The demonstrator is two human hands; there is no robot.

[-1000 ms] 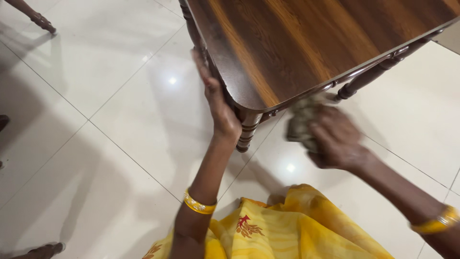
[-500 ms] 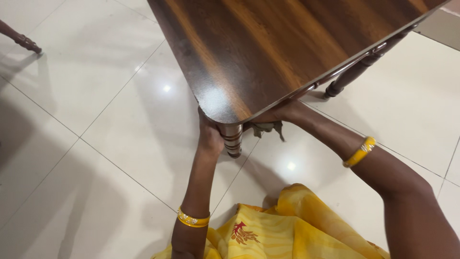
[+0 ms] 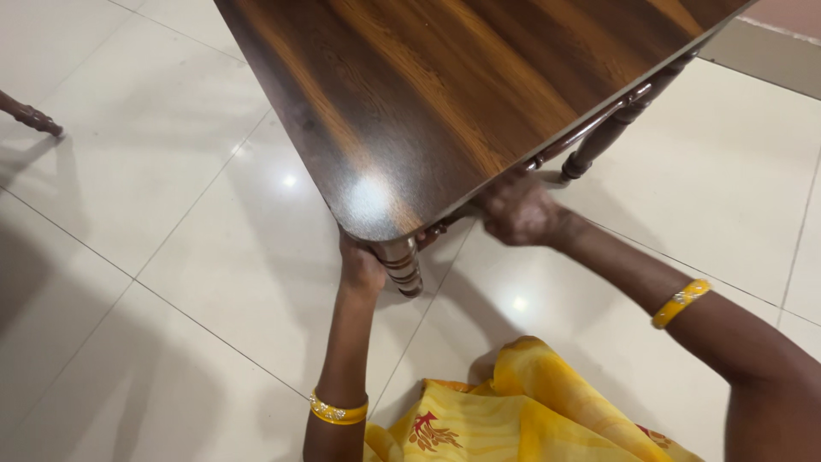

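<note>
Crouched low, we brace our left hand (image 3: 361,267), grip wrapped around the turned leg (image 3: 400,263) at the wooden table (image 3: 445,94) corner to steady it, while our right hand (image 3: 517,210), fingers curled shut, reaches under its edge rail.

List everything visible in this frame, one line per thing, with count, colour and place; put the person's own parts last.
Table top: one, dark brown wood grain, glossy, fills the upper middle.
Near table leg: one, dark turned wood, under the rounded corner.
Far table leg: one, dark turned wood, under the right edge.
Other furniture leg: one, dark wood, far left edge.
Floor: large glossy white tiles, all around.
Yellow garment: one, yellow with a red motif, bottom middle.
Bangles: two, gold, one on the left wrist, one on the right forearm.
Left hand: at the near leg, beneath the corner.
Right hand: closed, under the table's right edge; whether it holds anything is hidden.
</note>
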